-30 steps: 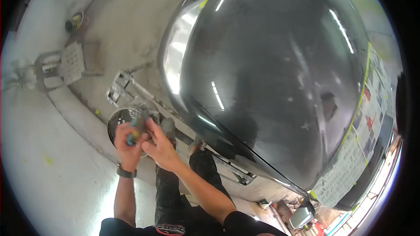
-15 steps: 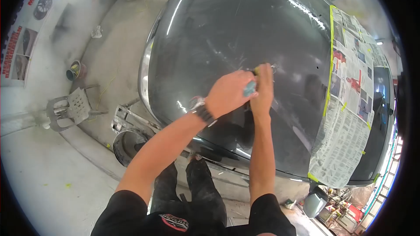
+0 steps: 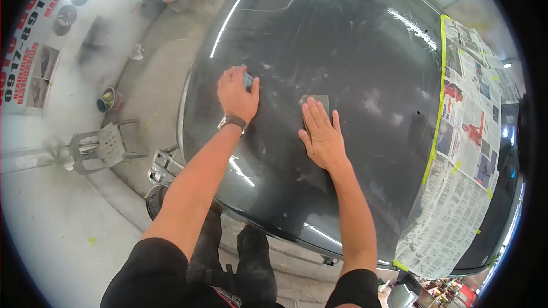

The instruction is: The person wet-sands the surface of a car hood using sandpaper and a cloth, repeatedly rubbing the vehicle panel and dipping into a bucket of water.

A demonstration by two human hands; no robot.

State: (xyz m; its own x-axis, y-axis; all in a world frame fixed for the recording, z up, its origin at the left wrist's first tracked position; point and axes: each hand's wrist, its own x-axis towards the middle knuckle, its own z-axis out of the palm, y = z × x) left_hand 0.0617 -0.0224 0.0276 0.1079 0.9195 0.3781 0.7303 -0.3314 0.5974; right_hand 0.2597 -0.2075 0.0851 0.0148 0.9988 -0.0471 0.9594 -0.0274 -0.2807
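Curved metal car hood [image 3: 371, 131]: glossy dark grey, pale smudges. Newspaper sheets [image 3: 454, 194] along its right edge: black-on-white print, red patches; yellow-green tape strip [image 3: 438, 117]. Rectangular pad [image 3: 325, 104]: grey-green. Small held piece [image 3: 248, 81]: blue-grey.

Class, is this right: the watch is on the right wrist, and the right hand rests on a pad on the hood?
Wrong wrist: the head view shows the watch on the left wrist; the right hand does rest on the pad.
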